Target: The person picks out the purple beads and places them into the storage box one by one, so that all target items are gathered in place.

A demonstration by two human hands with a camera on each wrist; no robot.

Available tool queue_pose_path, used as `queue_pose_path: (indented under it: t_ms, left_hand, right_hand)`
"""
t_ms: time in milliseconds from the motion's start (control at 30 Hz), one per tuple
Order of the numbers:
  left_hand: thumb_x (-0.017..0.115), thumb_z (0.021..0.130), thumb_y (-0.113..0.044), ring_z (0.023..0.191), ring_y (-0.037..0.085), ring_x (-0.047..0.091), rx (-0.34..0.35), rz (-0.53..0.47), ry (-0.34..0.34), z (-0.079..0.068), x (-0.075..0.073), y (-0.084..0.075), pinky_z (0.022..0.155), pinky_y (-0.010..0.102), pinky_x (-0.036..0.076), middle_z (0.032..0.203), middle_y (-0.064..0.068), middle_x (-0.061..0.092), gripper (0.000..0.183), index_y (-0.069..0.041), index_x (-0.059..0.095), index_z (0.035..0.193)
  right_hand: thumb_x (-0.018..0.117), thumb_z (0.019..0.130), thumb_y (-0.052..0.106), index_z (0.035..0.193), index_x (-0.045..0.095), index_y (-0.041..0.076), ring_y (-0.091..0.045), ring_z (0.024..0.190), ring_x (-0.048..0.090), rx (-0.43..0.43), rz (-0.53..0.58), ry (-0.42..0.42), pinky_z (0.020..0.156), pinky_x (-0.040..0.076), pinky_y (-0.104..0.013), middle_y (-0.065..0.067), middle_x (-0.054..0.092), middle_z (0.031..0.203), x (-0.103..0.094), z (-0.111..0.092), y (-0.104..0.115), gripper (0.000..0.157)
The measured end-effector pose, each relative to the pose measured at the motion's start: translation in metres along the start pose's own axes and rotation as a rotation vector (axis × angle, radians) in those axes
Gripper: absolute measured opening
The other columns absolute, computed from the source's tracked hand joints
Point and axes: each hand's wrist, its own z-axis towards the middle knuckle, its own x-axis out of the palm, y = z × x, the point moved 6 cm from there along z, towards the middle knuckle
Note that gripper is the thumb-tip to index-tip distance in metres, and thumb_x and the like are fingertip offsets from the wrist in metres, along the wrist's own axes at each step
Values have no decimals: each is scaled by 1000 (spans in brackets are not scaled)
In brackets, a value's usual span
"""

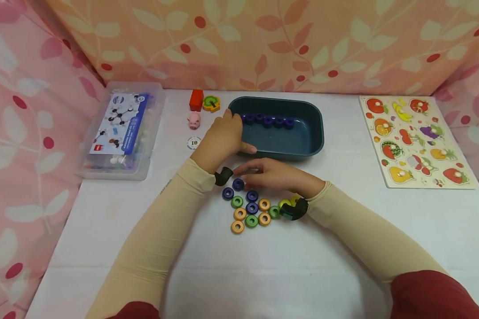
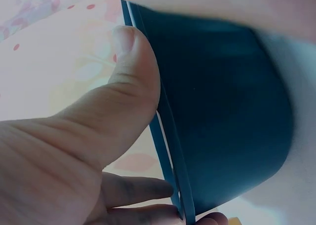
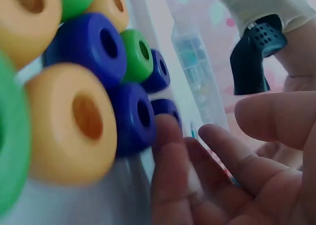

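My left hand holds the left end of a dark blue-green plastic tub; in the left wrist view its thumb lies along the rim, with other fingertips around the edge lower down. Several purple rings sit in a row inside the tub. In front of it, my right hand reaches over the table with fingers apart. One fingertip of it appears to touch a purple ring; nothing is gripped. Loose purple, green, orange and yellow rings lie close together below that hand, some partly hidden by the wrist camera.
At left lies a clear plastic case with a molecule-model label. Beside the tub are a red block, a small tree piece, a pink pig and a round "10" token. A fruit puzzle board lies at right.
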Motion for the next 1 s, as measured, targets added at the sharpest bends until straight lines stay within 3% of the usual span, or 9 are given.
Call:
queue_pose_path:
  t_ms: [267,400,533,667,733,833,1000]
  left_hand:
    - [79,76,-60,138,45,42,17,-7,1,3,4,1,111,51,44,160,26,27,108,3,34,152]
    - [79,76,-60,138,45,42,10,-10,-13,1,2,2,111,51,44,161,26,26,109,4,34,152]
    - [80,75,-59,137,45,43,11,-30,-18,-1,-1,3,110,52,45,161,26,26,108,4,36,151]
    - [81,75,-58,137,45,43,0,-48,-21,-2,-5,2,110,52,45,161,26,26,108,4,35,151]
    - [81,75,-58,139,44,41,-9,-50,-7,-2,-5,1,110,52,44,162,25,25,109,3,33,152]
    - [80,76,-58,142,44,38,-20,-53,15,-2,-4,2,111,53,43,163,24,23,111,2,30,155]
    - [80,76,-57,141,43,39,-19,-43,22,-2,-1,1,111,53,43,162,24,25,110,2,30,154]
  right_hand:
    - [54,102,17,136,60,6,-20,103,70,54,75,74,94,56,-33,-12,67,126,11,11,-4,36]
    - [55,102,21,134,63,8,-17,103,71,50,16,74,95,55,-32,-8,71,121,7,-1,4,35]
    - [56,103,30,133,65,13,-21,103,72,61,-33,28,98,54,-36,-6,74,115,-16,-30,27,35]
    - [55,104,32,133,64,13,-27,107,70,55,25,-133,100,54,-42,-10,71,121,-63,-44,50,36]
    - [53,105,33,136,61,11,-24,109,70,72,58,-207,101,53,-38,-10,66,129,-87,-37,50,39]
    - [49,106,33,142,55,7,-18,115,67,131,131,-228,104,51,-33,-8,55,143,-110,-11,37,44]
    - [49,107,31,145,52,5,-22,124,62,242,278,-189,110,46,-36,-10,48,147,-117,29,12,46]
